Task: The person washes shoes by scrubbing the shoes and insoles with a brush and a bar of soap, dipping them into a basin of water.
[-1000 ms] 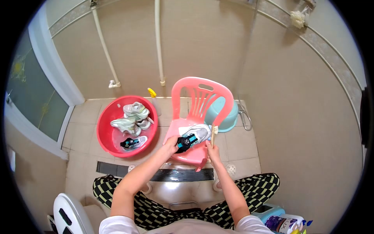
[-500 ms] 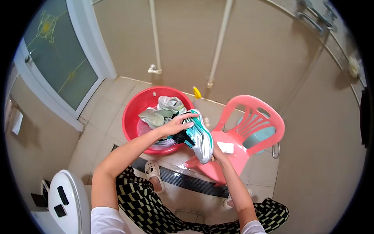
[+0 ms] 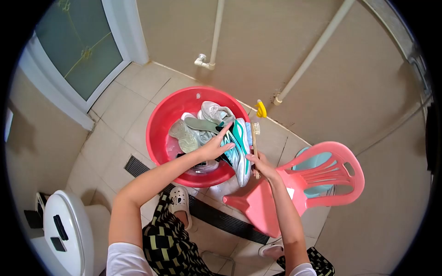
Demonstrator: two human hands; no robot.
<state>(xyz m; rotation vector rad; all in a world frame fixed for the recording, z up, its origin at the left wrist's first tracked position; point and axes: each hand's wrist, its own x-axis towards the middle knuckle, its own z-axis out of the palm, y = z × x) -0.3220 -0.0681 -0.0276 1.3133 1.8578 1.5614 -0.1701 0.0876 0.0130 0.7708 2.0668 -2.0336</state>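
A white and teal sneaker (image 3: 240, 149) is held on its side over the right rim of the red basin (image 3: 158, 133). My left hand (image 3: 215, 148) grips its upper, with thumb and fingers around it. My right hand (image 3: 262, 166) is closed on the wooden handle of a brush (image 3: 255, 138), its bristles up, and touches the sneaker's heel or toe end; which end is unclear. Inside the basin lie pale grey-green sneakers (image 3: 185, 137), and another shoe (image 3: 205, 166) sits low in the basin, partly hidden by my left forearm.
A pink plastic chair (image 3: 297, 188) stands at the right, with a light blue tub (image 3: 317, 171) behind it. A yellow spray-bottle head (image 3: 261, 109) is beyond the basin. A black floor drain (image 3: 216, 216) runs below. The toilet (image 3: 69, 230) is at lower left.
The view has turned towards the basin. The sneaker has moved left from over the chair to the basin's right edge, together with both hands and the brush.
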